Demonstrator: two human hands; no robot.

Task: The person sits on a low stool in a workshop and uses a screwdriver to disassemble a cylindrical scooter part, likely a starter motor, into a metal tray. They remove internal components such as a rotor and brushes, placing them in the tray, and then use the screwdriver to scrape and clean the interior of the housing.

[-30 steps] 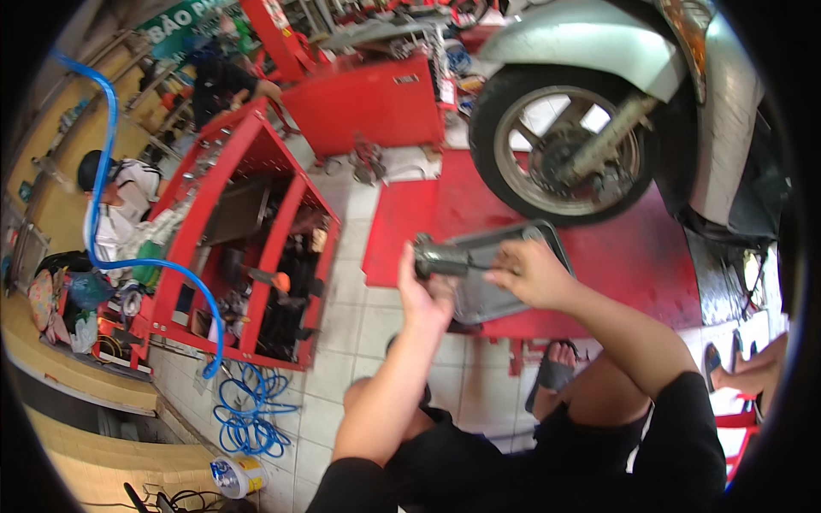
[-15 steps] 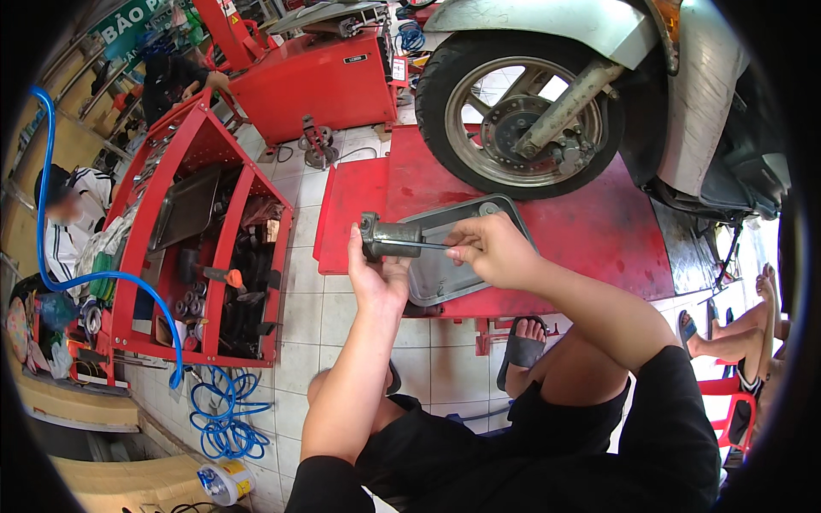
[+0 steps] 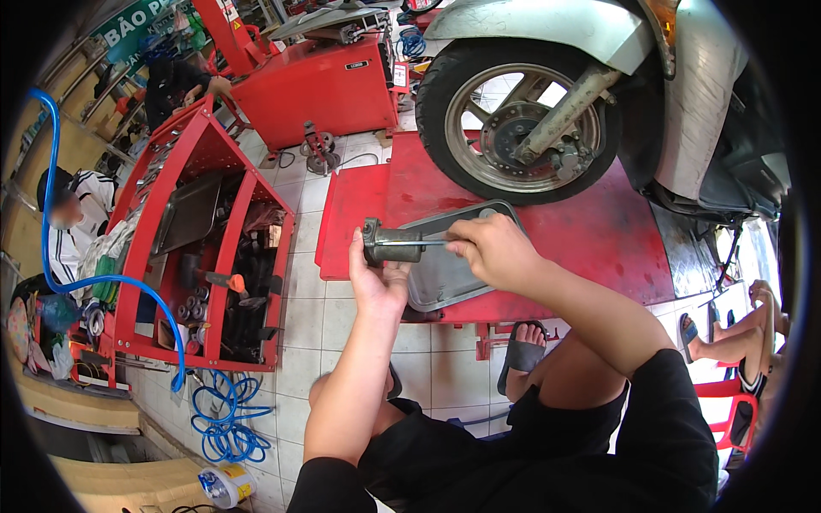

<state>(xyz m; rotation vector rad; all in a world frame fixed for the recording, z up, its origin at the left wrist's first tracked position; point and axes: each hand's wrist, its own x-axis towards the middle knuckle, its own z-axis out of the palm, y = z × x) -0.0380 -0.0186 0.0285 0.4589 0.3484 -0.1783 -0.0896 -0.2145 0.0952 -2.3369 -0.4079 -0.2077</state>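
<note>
Here, left hand [image 3: 380, 286] holds one cylinder [image 3: 395, 246], right hand [image 3: 489, 250] one rod [image 3: 434, 243].

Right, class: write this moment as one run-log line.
left hand: holds cylindrical metal part | right hand: pinches thin metal rod, other end at part | metal tray: on red platform | scooter front wheel: beyond tray

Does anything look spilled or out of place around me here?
Loose, overlapping loops of blue hose lie on the tiled floor, looking untidy. The red platform has dark smudges near the front wheel; they might be spills or just stains.
</note>
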